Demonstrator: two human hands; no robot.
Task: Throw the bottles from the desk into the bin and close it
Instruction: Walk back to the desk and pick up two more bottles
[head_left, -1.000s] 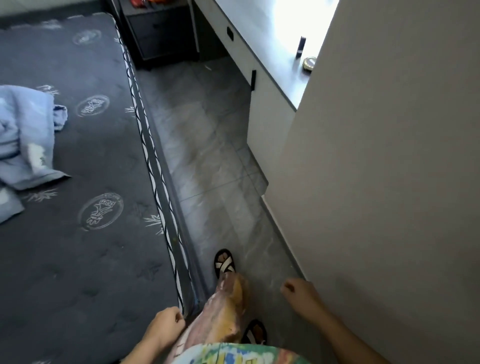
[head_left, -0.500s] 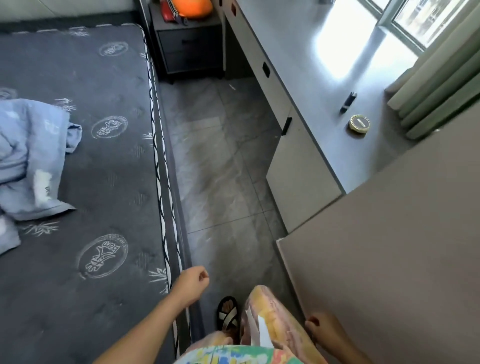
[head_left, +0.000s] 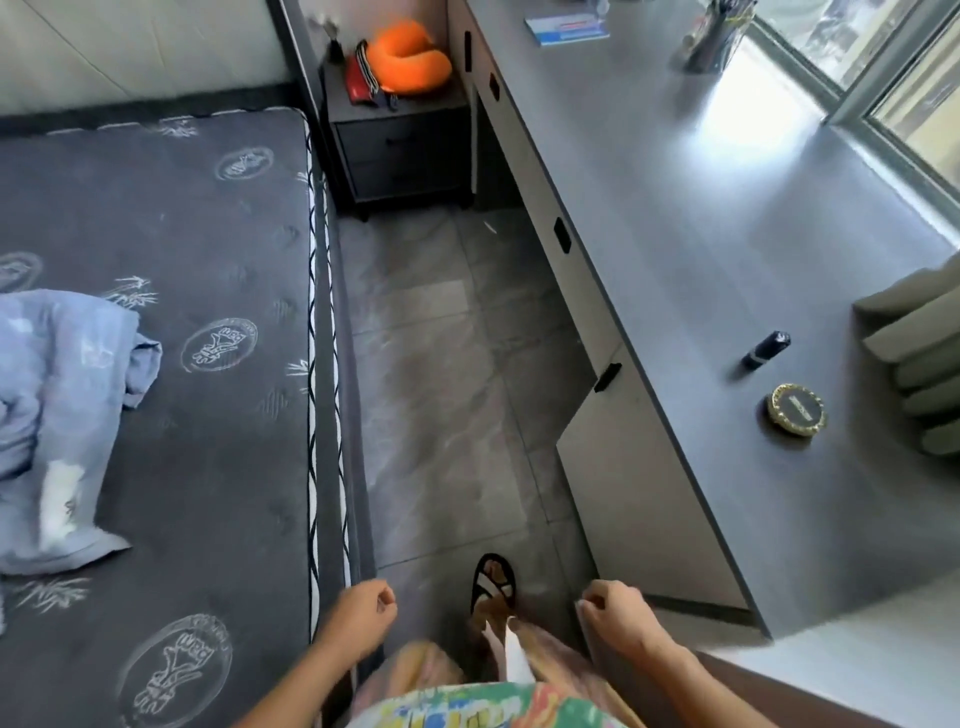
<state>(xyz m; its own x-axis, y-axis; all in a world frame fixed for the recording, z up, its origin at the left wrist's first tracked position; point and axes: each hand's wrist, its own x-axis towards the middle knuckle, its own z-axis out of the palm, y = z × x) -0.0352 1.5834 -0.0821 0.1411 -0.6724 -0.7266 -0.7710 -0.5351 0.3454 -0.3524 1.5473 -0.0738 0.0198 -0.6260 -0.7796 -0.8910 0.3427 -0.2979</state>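
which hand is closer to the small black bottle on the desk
Right. The right hand hangs by the desk's near corner, below the black bottle; the left hand is across the aisle by the mattress.

A home bedroom: a bare dark mattress (head_left: 197, 364) with a crumpled blue blanket (head_left: 57, 405) lies left of a narrow tiled floor (head_left: 447, 395), a nightstand (head_left: 405, 150) carrying an orange neck pillow (head_left: 410, 57) stands at its head, and a long grey tabletop (head_left: 701, 234) runs under a curtained window (head_left: 904, 57).

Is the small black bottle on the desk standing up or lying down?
Lying down: the black bottle rests lengthwise on the desk, beside the gold-rimmed tin.
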